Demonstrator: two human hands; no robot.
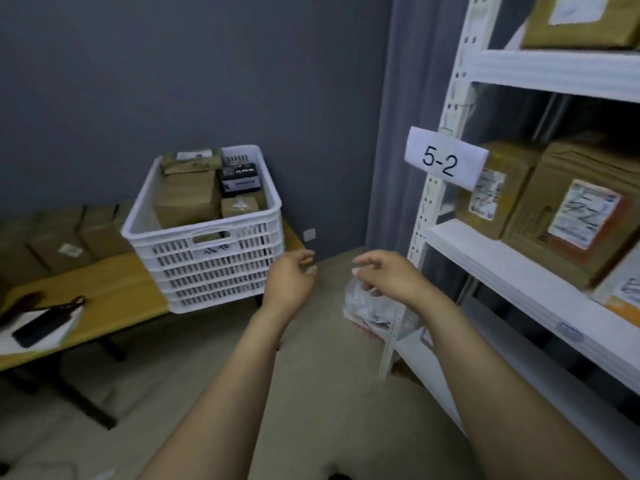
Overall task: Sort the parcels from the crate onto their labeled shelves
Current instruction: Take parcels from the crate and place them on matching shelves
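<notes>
Item: white crate [207, 268] on desk [114, 299], w/ boxed parcels [188, 199] inside. R hand [388, 275]: grip pinches clear bag parcel [363, 306], near shelf unit [519, 271], below 5-2 label [445, 157]. L hand [289, 277]: grip loose, holds nothing.

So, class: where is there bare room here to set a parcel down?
Bare: the table between crate and notebook; the front strip of the shelf before its boxes. Crowded: inside the crate, and the table's far-left end with cartons.
</notes>
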